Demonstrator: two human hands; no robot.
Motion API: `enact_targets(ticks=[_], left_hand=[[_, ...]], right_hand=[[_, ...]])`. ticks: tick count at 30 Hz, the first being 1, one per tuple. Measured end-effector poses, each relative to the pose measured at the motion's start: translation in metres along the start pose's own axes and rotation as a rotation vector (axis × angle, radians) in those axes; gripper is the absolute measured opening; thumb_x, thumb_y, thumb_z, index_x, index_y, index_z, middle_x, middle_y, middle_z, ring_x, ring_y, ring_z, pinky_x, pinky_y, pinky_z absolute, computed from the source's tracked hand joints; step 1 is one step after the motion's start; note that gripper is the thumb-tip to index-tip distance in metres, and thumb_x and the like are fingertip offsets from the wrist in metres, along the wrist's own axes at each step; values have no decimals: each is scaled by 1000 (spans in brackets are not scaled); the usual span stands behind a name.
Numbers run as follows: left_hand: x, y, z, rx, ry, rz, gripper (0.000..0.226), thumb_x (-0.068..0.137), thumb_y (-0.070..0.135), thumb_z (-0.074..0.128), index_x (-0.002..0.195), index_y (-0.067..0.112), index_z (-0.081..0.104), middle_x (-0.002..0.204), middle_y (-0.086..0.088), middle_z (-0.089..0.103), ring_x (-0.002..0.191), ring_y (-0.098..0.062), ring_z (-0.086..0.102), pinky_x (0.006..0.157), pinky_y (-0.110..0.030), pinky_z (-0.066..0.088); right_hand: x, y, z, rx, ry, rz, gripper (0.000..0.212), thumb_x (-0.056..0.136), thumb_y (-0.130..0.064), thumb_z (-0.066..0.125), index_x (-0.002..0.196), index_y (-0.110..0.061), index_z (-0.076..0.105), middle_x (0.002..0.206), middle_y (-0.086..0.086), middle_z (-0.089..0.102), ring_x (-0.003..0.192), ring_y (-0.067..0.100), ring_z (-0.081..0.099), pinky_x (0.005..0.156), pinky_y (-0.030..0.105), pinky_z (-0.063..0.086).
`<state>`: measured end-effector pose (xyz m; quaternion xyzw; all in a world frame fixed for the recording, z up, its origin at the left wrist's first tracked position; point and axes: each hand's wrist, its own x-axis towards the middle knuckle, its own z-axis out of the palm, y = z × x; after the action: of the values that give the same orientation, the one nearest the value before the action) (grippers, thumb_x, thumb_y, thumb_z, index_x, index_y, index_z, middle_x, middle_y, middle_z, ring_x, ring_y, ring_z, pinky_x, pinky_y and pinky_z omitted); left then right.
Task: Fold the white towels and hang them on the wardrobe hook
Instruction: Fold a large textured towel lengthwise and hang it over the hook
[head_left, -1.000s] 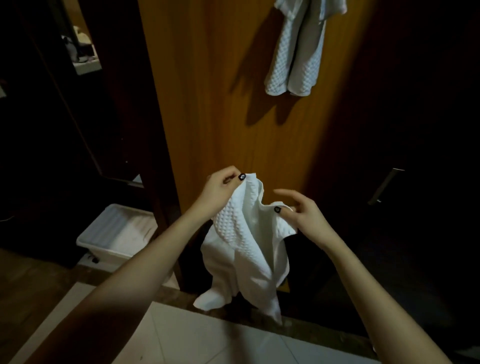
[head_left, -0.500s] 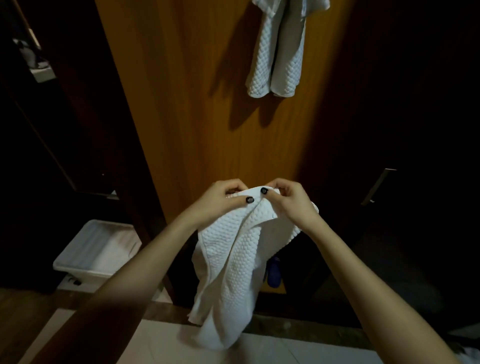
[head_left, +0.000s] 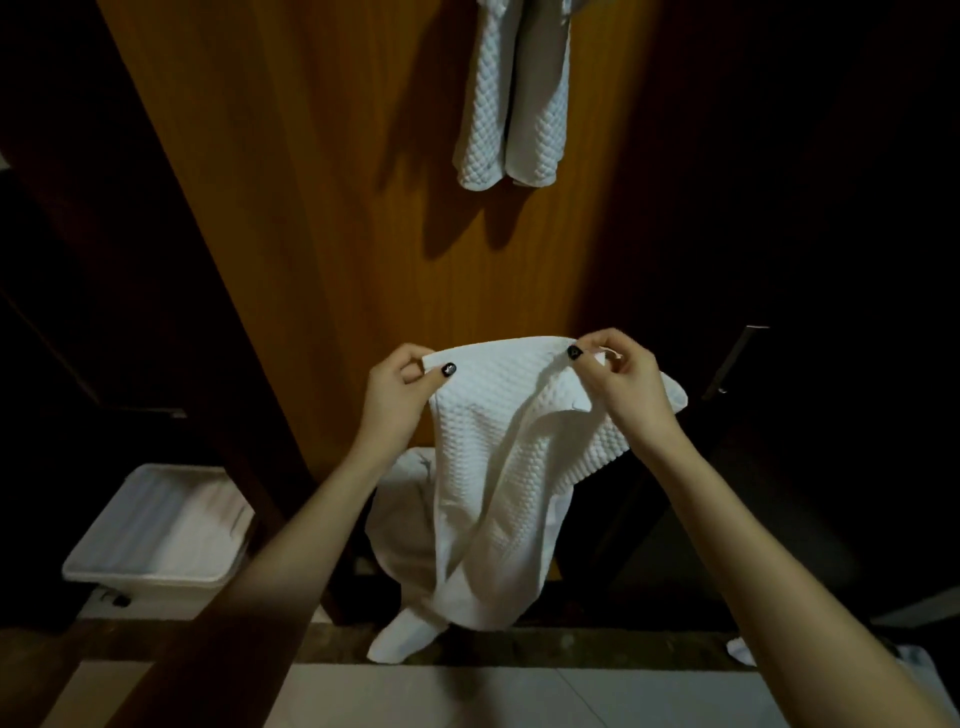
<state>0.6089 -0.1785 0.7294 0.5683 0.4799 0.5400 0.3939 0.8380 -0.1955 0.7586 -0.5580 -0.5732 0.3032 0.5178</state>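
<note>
We see two bare hands holding a white towel (head_left: 498, 457) up in front of a wooden wardrobe panel (head_left: 337, 208). The left hand (head_left: 400, 395) pinches the towel's top left corner between thumb and curled fingers. The right hand (head_left: 623, 384) pinches the top edge at the other end, with a flap of cloth spilling past its wrist. The top edge runs nearly taut between them, and the rest hangs below in loose folds toward the floor. We judge the towel light, soft and limp. Its waffle weave should give fingers good purchase, but it will keep no shape, so the corners are the places to hold. A second towel (head_left: 511, 104) hangs high on the panel, well above the hands; its hook is out of frame.
</note>
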Motion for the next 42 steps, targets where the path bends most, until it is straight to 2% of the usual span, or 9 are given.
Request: enact_targets(ticks=[4,6,7,9,11,16,23,35,42], left_hand=[[19,15,26,-5,-13,48,19,89,13,64,79,-3,60,77,-25,61,68,-19,55,61,-28,39],[28,25,37,-25,-28,57,21,89,12,64,73,0,57,66,-16,58,62,-13,52,57,-24,36],[33,29,40,-43,-28,55,22,89,10,64,70,2,56,62,-6,58,59,-9,51,55,-21,35],[40,35,45,-89,-38,47,21,89,9,64,69,7,59,61,3,62,58,-5,55,55,-20,39],[43,39,51,-146,-75,1,10,89,9,64,79,8,67,70,3,69,66,-5,64,58,-19,47],[35,43,63,-247,-188,-109,9,89,10,63,86,11,71,66,9,69,64,-2,63,59,-17,49],[25,54,64,-439,-245,-162,21,94,8,54,89,14,74,82,-5,74,74,-13,69,66,-22,54],[16,62,59,-598,-233,-136,25,98,13,46,106,0,66,93,-15,72,85,-22,69,72,-28,56],[18,65,58,-660,-290,-141,22,97,11,47,108,1,63,93,-11,71,84,-16,68,71,-25,55]], right_hand=[[-11,-17,-11,-92,-194,18,13,90,-19,67,86,-7,70,60,11,47,53,18,36,51,26,27],[-17,-26,-18,-109,-293,62,10,84,-20,73,91,-15,70,59,15,49,47,17,39,48,25,30],[-17,-29,-21,-99,-347,88,18,81,-19,77,96,-16,68,64,18,58,50,20,52,52,26,41],[-17,-34,-28,-62,-429,121,32,78,-12,79,107,-15,65,87,15,73,80,27,71,80,39,57],[-15,-38,-30,-51,-455,117,35,80,-5,76,112,-13,63,96,9,75,93,23,71,91,42,55],[-5,-50,-21,-43,-249,42,22,81,-10,76,101,-6,68,78,11,75,75,12,72,74,18,54],[16,-53,-2,-19,-70,4,16,83,-15,76,79,-2,69,62,4,70,57,11,67,61,20,53],[14,-59,15,28,64,-27,18,84,-17,75,74,-5,67,62,6,71,58,15,69,58,23,55],[17,-67,8,-27,92,-78,18,82,-17,76,74,-4,66,59,3,69,57,13,68,57,23,53]])
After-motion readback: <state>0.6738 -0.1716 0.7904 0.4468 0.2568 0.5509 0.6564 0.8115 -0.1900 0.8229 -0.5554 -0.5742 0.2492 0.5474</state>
